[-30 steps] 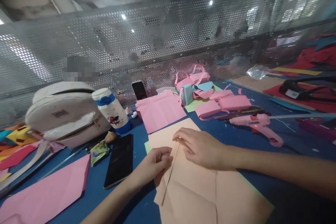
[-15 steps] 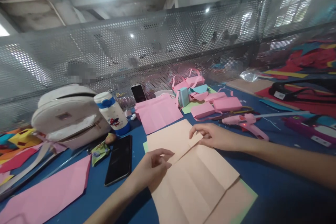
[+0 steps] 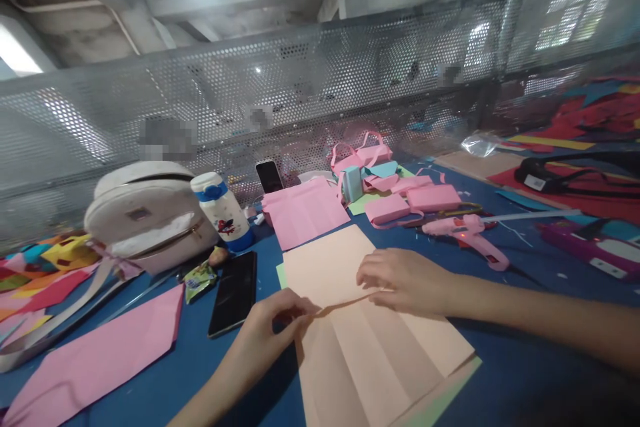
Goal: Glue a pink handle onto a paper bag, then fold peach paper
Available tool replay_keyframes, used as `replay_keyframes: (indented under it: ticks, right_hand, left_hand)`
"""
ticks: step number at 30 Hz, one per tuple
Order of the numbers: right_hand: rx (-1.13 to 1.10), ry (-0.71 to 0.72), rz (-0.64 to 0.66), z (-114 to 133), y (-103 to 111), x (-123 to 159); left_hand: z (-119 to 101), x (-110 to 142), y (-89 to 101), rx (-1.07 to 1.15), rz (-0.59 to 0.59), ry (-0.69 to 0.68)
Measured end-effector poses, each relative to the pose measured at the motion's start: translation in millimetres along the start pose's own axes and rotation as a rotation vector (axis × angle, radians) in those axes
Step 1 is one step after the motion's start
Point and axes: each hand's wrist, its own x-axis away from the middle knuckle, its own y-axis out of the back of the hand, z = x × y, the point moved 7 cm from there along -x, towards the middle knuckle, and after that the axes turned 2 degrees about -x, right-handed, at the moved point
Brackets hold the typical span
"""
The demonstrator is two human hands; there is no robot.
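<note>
A creased peach paper sheet (image 3: pixel 370 353) lies before me, its long folds running toward my body. My left hand (image 3: pixel 280 317) pinches the left end of its far edge between thumb and fingers. Over the right part of that same edge, my right hand (image 3: pixel 405 280) has its fingers curled, with the thumb at the paper; the fingertips partly cover the edge. Another peach sheet (image 3: pixel 325 257) shows flat beyond the held edge. Under the stack, a green sheet (image 3: pixel 443 393) peeks out at the near right corner.
Left stand a white backpack (image 3: pixel 150 220), a bottle (image 3: pixel 225 217), a black phone (image 3: pixel 233 293) and a pink sheet (image 3: pixel 110 353). Pink paper (image 3: pixel 307 210) and small pink bags (image 3: pixel 385 209) lie behind. A pink glue gun (image 3: pixel 470 233) rests right; a perforated metal screen (image 3: pixel 300 93) closes the back.
The small flap my right hand had lifted at the far edge is now down under its fingers. My left hand has moved left to that edge's end. The view has shifted slightly.
</note>
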Motion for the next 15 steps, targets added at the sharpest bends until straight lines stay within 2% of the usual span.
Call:
replay_keyframes:
  ticks: [6,10,15]
  right_hand:
    - [-0.220,-0.087,0.079,16,-6,-24]
    - [-0.299,-0.082,0.052,24,-5,-33]
    - [-0.460,-0.093,0.006,10,-9,-40]
  left_hand:
    - [-7,-18,3.3,0.160,-0.038,-0.006]
    - [-8,-30,1.1,0.257,-0.035,0.022]
    - [-6,-23,-12.3,0.385,0.087,0.172]
